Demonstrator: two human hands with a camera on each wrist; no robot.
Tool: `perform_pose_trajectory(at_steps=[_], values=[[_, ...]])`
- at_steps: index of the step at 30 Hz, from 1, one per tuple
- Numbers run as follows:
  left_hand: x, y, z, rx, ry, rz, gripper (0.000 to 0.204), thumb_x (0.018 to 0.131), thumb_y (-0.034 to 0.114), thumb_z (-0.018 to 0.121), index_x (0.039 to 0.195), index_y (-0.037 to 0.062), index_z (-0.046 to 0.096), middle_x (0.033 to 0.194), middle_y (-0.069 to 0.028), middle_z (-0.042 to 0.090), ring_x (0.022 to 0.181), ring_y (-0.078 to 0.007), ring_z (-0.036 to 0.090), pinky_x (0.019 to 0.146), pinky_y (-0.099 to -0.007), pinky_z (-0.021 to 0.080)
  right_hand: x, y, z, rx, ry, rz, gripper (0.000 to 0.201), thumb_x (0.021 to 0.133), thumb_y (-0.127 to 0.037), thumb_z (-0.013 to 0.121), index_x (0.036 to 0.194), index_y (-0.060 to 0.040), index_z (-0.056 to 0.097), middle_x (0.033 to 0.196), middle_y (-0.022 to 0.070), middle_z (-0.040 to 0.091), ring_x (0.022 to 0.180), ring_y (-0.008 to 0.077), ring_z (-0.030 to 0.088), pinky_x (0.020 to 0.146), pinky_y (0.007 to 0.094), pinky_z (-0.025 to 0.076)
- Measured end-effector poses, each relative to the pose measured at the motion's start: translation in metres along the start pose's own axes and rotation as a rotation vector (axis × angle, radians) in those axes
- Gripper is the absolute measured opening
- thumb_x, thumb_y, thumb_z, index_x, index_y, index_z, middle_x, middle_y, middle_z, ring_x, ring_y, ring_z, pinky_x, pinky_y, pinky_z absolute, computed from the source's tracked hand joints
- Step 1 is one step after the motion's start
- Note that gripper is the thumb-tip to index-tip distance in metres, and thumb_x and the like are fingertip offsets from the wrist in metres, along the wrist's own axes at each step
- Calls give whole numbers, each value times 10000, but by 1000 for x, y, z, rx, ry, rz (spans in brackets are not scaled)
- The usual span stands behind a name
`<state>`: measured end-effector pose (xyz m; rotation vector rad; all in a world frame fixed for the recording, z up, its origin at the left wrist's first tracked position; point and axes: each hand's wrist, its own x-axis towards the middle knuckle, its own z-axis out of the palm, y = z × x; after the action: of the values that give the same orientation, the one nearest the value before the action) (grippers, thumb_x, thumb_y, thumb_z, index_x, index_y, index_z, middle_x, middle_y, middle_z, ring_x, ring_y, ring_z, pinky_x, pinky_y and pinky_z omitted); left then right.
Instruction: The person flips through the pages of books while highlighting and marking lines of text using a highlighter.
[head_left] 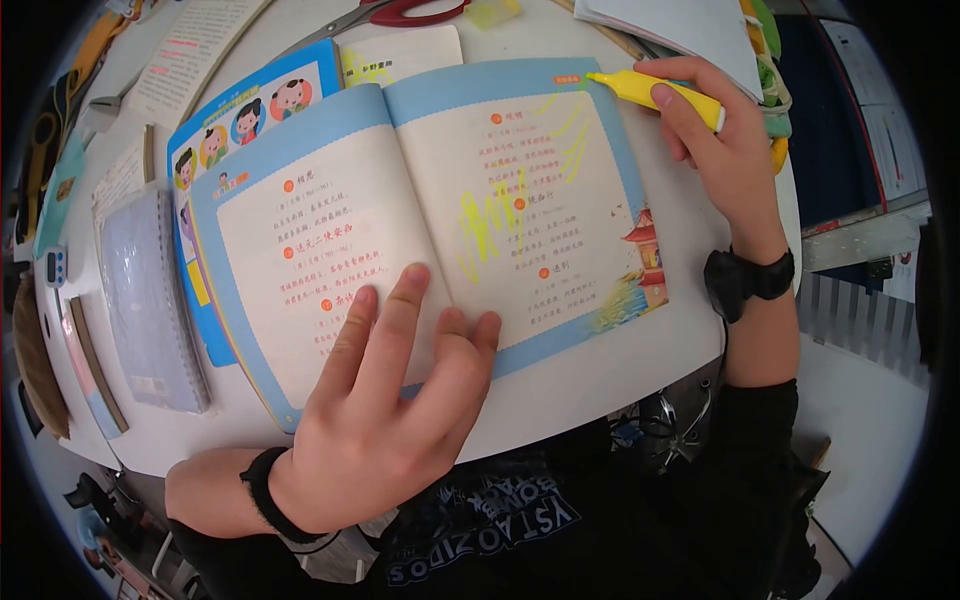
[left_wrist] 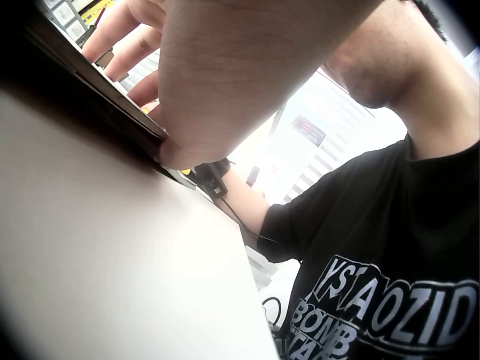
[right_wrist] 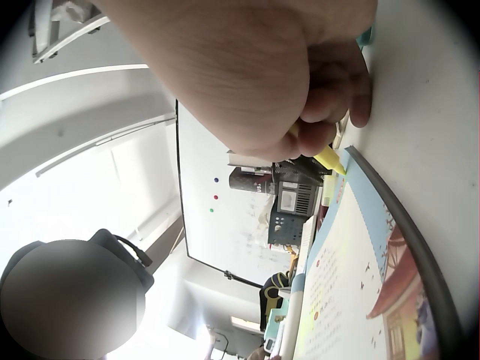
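Observation:
An open book with blue page borders lies on the table, yellow marks across its right page. The left hand rests with spread fingers on the lower part of the book near the fold; the left wrist view shows it from the side. At the upper right corner of the book, the right hand pinches a yellow highlighter, its tip at the page's top border. In the right wrist view, the right hand holds the highlighter against the page edge.
Under the open book lies a blue book with cartoon faces. A spiral notebook is at the left, near a small timer. Red-handled scissors and white papers lie beyond the book on the table.

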<state>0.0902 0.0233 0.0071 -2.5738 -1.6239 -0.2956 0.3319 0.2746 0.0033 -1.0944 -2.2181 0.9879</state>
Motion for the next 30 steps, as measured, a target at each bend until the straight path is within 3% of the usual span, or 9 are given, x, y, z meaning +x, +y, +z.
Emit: perform_pose_trajectory(at_steps=[8,10,20,26,30], values=[[0,-1,-1,-5,-14,3,580,659,220,782,1214,52,769,1142,-134,617,1201,-457,644,908,-564,629,2,10,-1,53,57,-56,222,1045,-213,647,1198,-75,731,740,-39,572,640,15,480,590,196,370],[0,0,0,1,-5,3,581,657,220,780,1213,51,769,1141,-134,617,1199,-459,645,908,-560,628,0,0,-3,-44,21,3,214,1042,-207,649,1180,-69,735,737,-46,566,628,12,474,579,193,361],[0,-1,0,-3,2,6,576,646,220,773,1198,57,777,1131,-131,622,1186,-457,652,896,-543,631,-1,-1,-10,47,-65,37,213,1038,-201,650,1174,-62,737,714,-52,563,626,8,471,569,192,355],[0,0,1,3,4,-1,572,641,218,767,1189,56,780,1121,-128,625,1183,-452,655,892,-544,634,2,2,-5,-17,18,-34,206,1038,-200,652,1184,-84,739,779,-40,621,638,6,480,582,187,378],[0,0,1,4,5,-2,566,642,219,768,1184,55,780,1123,-128,626,1185,-449,655,895,-553,635,0,1,-14,-47,-13,-8,175,1018,-184,669,1137,-74,735,926,-22,715,651,-1,495,571,186,395]])
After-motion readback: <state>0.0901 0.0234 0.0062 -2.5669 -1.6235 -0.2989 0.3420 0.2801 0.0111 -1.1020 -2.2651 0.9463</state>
